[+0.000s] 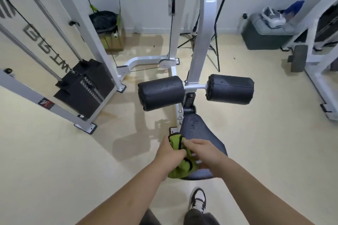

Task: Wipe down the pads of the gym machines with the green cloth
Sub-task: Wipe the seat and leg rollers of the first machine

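Floor: pale yellow floor (45,151), glossy, with white gym machines standing on it.
Machine frame: white upright (201,42) straight ahead, cables just beside it.
Weight stack: black weight stack (86,87) at left, inside a white frame.
Grey bin: lidded grey bin (265,38) far right by the wall; light shoes (273,17) on the lid; contents hidden.
Cardboard box: cardboard box (111,36) back left; a black bag (103,20) bulges from its top.
Roller pads: black; left roller pad (161,93) and right roller pad (230,89) flank the upright.
Seat pad: dark seat pad (199,131) below the rollers; near end partly covered.
Green cloth: green cloth (182,168) bunched on the seat pad's near left edge.
Left hand: left hand (168,155) grips the cloth.
Right hand: right hand (203,150), fingers curled into the cloth.
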`<state>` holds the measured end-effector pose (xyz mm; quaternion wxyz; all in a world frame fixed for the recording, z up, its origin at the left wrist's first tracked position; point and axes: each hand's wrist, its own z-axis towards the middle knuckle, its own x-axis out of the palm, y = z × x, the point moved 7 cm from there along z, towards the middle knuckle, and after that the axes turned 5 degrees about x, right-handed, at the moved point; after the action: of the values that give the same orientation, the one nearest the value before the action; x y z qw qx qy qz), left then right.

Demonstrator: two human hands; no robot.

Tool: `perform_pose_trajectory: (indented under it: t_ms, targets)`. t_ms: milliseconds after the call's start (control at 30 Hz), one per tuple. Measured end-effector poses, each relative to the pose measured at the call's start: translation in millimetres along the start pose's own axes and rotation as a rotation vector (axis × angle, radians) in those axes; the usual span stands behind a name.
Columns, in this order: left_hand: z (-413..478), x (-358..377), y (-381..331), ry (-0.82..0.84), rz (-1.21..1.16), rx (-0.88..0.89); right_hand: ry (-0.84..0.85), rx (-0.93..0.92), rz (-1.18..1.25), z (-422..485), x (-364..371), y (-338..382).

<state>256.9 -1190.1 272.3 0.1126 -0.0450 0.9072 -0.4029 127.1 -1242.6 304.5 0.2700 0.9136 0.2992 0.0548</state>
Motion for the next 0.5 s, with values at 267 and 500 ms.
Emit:
perform_pose_trajectory:
  t_ms: [267,500]
  targets:
    - [57,35,38,-0.18,0.231,-0.142,-0.118,0.124,-0.084,95,-104,-50]
    - [177,38,-2,-0.226,0.614,0.289,-0.335,0.172,-0.495,211,-162,-66]
